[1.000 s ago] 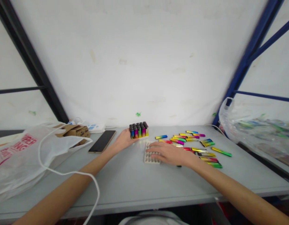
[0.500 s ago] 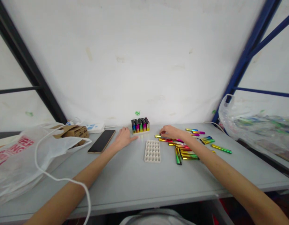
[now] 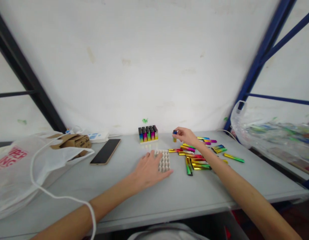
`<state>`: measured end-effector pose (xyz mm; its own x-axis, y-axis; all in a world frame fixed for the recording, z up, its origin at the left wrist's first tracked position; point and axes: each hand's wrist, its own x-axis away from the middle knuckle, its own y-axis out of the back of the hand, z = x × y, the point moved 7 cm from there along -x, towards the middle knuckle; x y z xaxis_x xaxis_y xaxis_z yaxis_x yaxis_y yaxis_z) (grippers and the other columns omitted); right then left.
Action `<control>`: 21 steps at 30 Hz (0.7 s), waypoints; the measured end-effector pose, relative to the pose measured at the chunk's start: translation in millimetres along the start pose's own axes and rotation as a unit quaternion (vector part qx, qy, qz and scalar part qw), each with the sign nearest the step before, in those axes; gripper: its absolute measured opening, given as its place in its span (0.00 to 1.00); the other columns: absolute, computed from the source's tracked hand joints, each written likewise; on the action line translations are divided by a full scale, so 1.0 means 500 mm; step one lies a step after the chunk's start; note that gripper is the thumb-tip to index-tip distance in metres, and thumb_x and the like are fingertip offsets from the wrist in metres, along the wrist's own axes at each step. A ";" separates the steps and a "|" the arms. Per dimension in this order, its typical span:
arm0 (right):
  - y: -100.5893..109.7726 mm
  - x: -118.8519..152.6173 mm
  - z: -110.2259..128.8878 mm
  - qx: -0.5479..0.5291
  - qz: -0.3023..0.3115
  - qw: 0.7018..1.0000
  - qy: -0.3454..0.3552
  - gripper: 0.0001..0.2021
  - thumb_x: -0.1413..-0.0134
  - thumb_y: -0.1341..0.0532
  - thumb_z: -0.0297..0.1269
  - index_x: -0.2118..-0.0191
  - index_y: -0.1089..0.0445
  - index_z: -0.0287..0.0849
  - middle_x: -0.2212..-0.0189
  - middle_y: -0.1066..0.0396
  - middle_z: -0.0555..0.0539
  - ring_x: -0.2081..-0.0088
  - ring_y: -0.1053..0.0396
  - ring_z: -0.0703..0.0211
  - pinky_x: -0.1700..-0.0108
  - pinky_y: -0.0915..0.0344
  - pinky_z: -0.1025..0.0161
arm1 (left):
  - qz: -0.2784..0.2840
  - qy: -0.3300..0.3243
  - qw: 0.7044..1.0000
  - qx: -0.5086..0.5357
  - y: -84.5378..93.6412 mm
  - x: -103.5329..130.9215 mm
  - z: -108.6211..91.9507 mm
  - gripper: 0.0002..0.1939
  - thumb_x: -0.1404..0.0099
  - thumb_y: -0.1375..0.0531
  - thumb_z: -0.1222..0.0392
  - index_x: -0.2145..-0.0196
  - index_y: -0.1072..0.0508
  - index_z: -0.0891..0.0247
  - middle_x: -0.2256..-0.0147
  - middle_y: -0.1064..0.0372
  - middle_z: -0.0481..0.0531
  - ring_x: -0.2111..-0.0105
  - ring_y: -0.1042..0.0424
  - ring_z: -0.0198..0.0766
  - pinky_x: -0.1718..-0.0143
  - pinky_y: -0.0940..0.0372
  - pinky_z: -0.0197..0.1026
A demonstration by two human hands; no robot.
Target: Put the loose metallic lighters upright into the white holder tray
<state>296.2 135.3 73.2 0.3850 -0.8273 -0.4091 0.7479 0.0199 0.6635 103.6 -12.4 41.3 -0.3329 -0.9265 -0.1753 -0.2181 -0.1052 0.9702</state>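
Observation:
My left hand (image 3: 149, 170) lies spread over the left side of a white tray with rows of small hollows (image 3: 165, 160), thumb along its near edge. Between the fingertips of my right hand (image 3: 186, 135) a lighter (image 3: 174, 137) is held upright, blue at the top and yellow below. Under and beside my right forearm, shiny rainbow-coloured lighters (image 3: 199, 164) lie in a loose pile. Behind the tray, near the wall, a block of lighters (image 3: 147, 134) with black tops stands upright in rows on a white base.
A phone (image 3: 105, 152) lies on the grey table (image 3: 134, 208) at left. Beyond it are a cardboard box (image 3: 76, 141), a white plastic bag (image 3: 16, 173) and a white cable (image 3: 64, 197). At right, a clear plastic bag (image 3: 269, 128) lies past the blue frame (image 3: 257, 63).
My left hand has come from beside the lighter block onto the tray. My right hand has picked a lighter from the pile and raised it upright.

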 end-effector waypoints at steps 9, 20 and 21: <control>-0.044 0.054 0.016 -0.343 -0.027 0.935 -0.086 0.23 0.41 0.37 0.63 0.59 0.36 0.45 0.64 0.25 0.49 0.67 0.28 0.60 0.65 0.30 0.62 | 0.023 -0.160 0.985 0.067 -0.017 -0.056 0.068 0.34 0.37 0.38 0.53 0.35 0.35 0.60 0.40 0.34 0.64 0.39 0.34 0.58 0.35 0.39 0.59; -0.057 0.069 0.068 -0.215 -0.073 0.973 -0.052 0.26 0.38 0.46 0.67 0.68 0.38 0.46 0.79 0.47 0.57 0.78 0.49 0.64 0.76 0.51 0.65 | -0.056 -0.123 0.983 0.123 -0.007 -0.081 0.165 0.32 0.41 0.33 0.41 0.45 0.28 0.63 0.46 0.29 0.62 0.44 0.30 0.57 0.38 0.36 0.58; -0.052 0.072 0.075 -0.181 -0.086 0.979 -0.044 0.27 0.37 0.47 0.67 0.71 0.39 0.45 0.79 0.47 0.56 0.76 0.48 0.63 0.74 0.50 0.65 | -0.058 -0.120 0.983 0.129 -0.008 -0.083 0.168 0.31 0.41 0.32 0.41 0.47 0.27 0.63 0.48 0.28 0.60 0.45 0.29 0.56 0.39 0.35 0.57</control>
<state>270.2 84.0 64.9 0.1995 -0.8807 -0.4295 0.9466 0.0599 0.3168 41.3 56.7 30.7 -0.4925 -0.7981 -0.3471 -0.4829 -0.0813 0.8719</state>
